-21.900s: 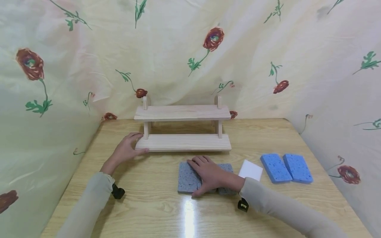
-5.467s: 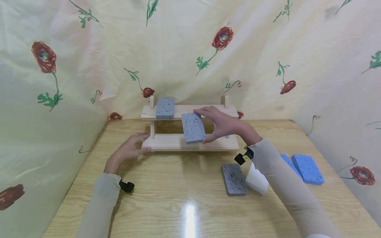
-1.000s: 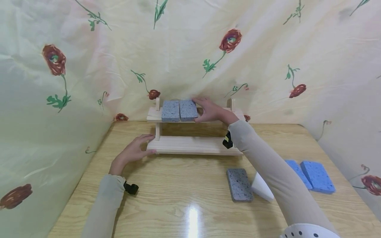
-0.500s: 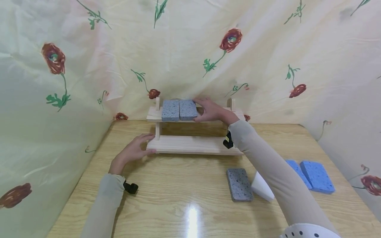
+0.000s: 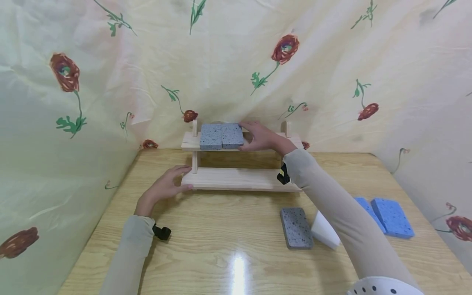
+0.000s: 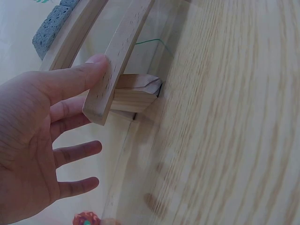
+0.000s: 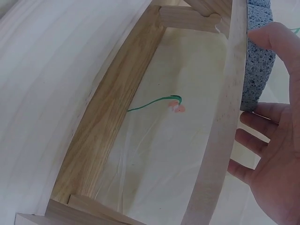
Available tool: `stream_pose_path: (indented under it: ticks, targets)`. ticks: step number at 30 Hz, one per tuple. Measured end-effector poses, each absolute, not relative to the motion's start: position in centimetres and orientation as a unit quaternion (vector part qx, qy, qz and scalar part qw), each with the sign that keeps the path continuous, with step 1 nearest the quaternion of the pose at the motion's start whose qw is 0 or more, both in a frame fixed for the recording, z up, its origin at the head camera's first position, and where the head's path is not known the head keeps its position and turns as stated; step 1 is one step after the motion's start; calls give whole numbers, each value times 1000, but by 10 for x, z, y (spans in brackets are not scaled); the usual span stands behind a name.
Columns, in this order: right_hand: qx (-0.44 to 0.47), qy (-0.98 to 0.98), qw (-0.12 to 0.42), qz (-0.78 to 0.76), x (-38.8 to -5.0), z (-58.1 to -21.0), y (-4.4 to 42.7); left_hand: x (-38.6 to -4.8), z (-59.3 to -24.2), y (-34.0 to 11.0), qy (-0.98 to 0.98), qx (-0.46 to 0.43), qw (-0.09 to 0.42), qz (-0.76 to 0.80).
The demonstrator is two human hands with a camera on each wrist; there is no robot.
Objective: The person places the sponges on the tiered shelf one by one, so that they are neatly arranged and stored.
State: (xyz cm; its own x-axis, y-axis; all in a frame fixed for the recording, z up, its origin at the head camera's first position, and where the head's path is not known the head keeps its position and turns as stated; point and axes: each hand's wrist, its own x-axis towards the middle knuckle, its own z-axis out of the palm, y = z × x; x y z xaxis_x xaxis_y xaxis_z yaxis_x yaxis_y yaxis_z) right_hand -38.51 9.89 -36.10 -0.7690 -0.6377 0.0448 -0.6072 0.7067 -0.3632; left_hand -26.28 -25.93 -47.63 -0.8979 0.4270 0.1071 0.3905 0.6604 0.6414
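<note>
Grey sponge [image 5: 232, 135] pinched in the right hand [image 5: 259, 137], I see, while the left hand [image 5: 164, 186] grips the wooden shelf's [image 5: 239, 179] end

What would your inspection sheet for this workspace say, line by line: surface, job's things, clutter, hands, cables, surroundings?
Surface: wood-grain tabletop, with a glare streak on the near side.
Job's things: two-tier wooden shelf; two gray sponges side by side on its upper board; third gray sponge on the tabletop.
Clutter: white block and two blue sponges; the block and one blue sponge are partly hidden by the right sleeve.
Hands: left hand grips the lower board's left end; right hand pinches the right-hand sponge of the shelved pair.
Cables: nothing seen.
Surroundings: flower-patterned sheeting behind and on both sides.
</note>
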Motion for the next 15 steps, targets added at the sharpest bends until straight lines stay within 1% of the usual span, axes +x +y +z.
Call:
stream_pose_path:
  ticks: [15]
  targets:
    - [-338, 930, 40, -136, -373, -363, 107, -264, -477, -260, 911, 229, 25, 343]
